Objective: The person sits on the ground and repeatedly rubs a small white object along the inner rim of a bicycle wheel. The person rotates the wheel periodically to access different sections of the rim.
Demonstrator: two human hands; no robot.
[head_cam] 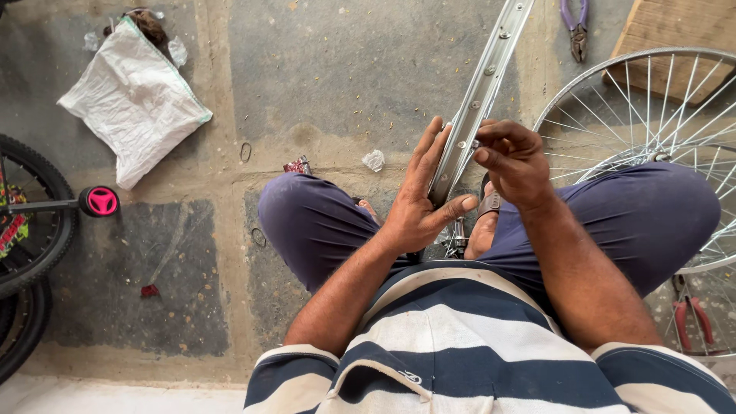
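Floor (pixel 345 69): patched concrete, with the person seated on it, knees spread in dark trousers. Spoked wheel (pixel 652 115), complete, lies at the right with its lower arc hidden behind the right knee. A tyre (pixel 31 222) with a pink-capped axle peg shows at the left edge. White sack (pixel 134 100) lies crumpled at upper left, well apart from the work. Board (pixel 675 38) at upper right, partly under the wheel. Bare rim (pixel 479 92), silver with a row of spoke holes, runs up and away from the lap between the knees; its lower end is hidden behind the hands. Left hand (pixel 420 203): open, fingers extended flat along the rim's left wall, thumb hooked across beneath, bracing it. Right hand (pixel 515 162): fingertips pressed together, pinching a small metal part against the rim near a hole; the part is too small to identify. Purple-handled pliers (pixel 575 27) lie beside the rim's far stretch; red-handled pliers (pixel 694 322) lie at lower right under the wheel. Judgement: fitting at the hole calls for a steady rim, so the left palm should stay flat and close to the working hole, the pinch kept square to the hole, as a small part could slip and be lost on the littered floor.
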